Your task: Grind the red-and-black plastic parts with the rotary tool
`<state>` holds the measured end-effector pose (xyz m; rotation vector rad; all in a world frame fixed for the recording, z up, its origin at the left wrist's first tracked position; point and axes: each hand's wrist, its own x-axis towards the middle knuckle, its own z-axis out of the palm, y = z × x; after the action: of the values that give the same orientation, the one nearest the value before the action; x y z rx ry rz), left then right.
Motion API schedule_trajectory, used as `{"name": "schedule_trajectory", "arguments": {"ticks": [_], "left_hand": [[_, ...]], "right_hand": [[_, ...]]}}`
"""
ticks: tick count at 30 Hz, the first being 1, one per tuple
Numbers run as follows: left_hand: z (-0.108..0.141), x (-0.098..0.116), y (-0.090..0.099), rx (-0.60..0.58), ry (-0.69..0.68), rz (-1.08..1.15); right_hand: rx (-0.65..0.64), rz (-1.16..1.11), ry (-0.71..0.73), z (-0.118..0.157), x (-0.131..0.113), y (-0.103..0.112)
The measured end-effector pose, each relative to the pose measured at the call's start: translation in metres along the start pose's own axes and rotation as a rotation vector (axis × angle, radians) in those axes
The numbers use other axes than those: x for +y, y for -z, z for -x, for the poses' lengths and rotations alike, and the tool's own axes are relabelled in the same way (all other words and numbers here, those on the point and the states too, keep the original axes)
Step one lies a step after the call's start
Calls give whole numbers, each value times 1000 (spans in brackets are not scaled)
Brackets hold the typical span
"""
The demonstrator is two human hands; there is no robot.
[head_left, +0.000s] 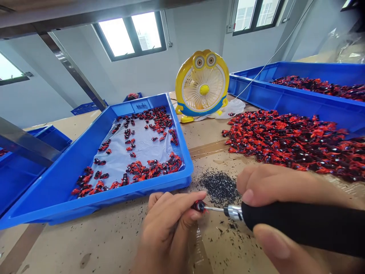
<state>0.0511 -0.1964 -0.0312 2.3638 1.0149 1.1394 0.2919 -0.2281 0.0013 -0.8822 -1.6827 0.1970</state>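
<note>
Between the thumb and fingers of my left hand is a small black cylindrical part with red wires, its round end turned to the right. My right hand is wrapped round the black handle of an electric screwdriver. The thin metal bit reaches left to the end of the small part; whether it has gone inside I cannot tell. Beneath the tool lies a pile of black shavings on the brown table surface.
A blue tray with white lining and scattered black-and-red parts stands left. A large heap of similar parts lies right, before another blue bin. A yellow fan stands behind. A metal post rises left.
</note>
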Motion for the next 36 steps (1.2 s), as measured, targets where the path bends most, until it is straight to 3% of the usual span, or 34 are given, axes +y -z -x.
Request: {"name": "schedule_trajectory", "arguments": {"ticks": [2, 10, 17, 19, 20, 23, 28, 36], "left_hand": [[-1, -2, 0, -6, -22, -12], [-1, -4, -3, -23, -24, -38], [-2, -5, -3, -48, -32, 3], [-1, -4, -4, -7, 21, 2], [0, -4, -5, 15, 51, 10], [4, -2, -9, 60, 160, 54], [11, 1, -15, 197, 341, 148], [12, 1, -16, 210, 315, 187]], "right_hand": [[-61, -24, 83, 0, 6, -2], [2, 79, 177, -19, 8, -21], [-53, 82, 140, -18, 4, -19], [2, 84, 118, -14, 1, -28], [146, 51, 49, -12, 0, -33], [310, -121, -97, -5, 0, -42], [200, -382, -82, -3, 16, -29], [74, -183, -7, -16, 14, -16]]}}
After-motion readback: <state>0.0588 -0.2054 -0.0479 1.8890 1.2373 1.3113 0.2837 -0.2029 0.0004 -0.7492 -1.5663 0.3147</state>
